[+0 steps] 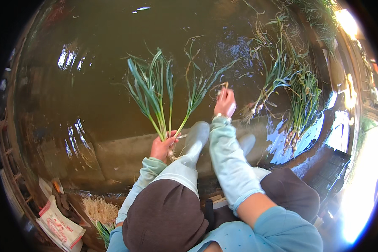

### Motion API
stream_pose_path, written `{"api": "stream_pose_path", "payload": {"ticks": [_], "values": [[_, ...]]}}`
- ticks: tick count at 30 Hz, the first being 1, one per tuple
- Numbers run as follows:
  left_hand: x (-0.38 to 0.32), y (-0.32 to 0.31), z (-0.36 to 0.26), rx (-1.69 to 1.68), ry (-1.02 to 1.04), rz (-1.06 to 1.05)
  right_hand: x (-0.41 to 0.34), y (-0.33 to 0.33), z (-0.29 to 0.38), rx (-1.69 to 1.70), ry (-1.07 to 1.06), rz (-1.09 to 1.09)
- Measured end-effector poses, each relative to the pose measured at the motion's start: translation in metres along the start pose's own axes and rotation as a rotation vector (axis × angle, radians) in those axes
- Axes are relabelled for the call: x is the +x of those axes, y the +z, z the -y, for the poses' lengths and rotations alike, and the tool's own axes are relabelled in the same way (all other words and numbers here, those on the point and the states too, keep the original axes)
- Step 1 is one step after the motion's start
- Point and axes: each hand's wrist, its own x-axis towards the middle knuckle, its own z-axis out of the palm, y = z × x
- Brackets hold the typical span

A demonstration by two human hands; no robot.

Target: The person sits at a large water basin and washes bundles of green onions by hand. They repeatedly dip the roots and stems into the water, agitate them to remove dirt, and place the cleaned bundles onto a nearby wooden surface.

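Several long green-leaved bulb plants, like spring onions or young garlic (161,108), fan upward out of my left hand (162,146), which is closed around their pale lower stems. Their roots hang below it, beside my light rubber boot. Up and to the right, over the brown water, my right hand (226,102) is closed on a small brownish withered scrap (224,85), blurred by motion. To the right of that hand lies a loose clump of similar plants (260,105) with whitish bulbs and roots. A denser bunch (304,104) lies farther right.
Muddy water (107,78) fills the basin before me, with a submerged concrete ledge (126,157) near my boots. At the lower left are a printed sack (61,226) and a bunch with pale roots (99,209). A dark plastic crate (332,176) stands at the right.
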Motion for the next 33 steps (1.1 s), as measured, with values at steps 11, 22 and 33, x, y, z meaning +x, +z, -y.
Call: {"api": "stream_pose_path", "payload": {"ticks": [11, 22, 33], "values": [[-0.006, -0.018, 0.024, 0.113, -0.026, -0.027, 0.034, 0.081, 0.012, -0.355, 0.105, 1.105], [-0.018, -0.006, -0.012, -0.085, 0.073, 0.068, 0.033, 0.076, 0.01, -0.046, -0.196, 0.378], [-0.045, -0.055, 0.033, -0.026, -0.111, 0.013, 0.15, 0.054, 0.04, -0.067, 0.268, 1.15]]}}
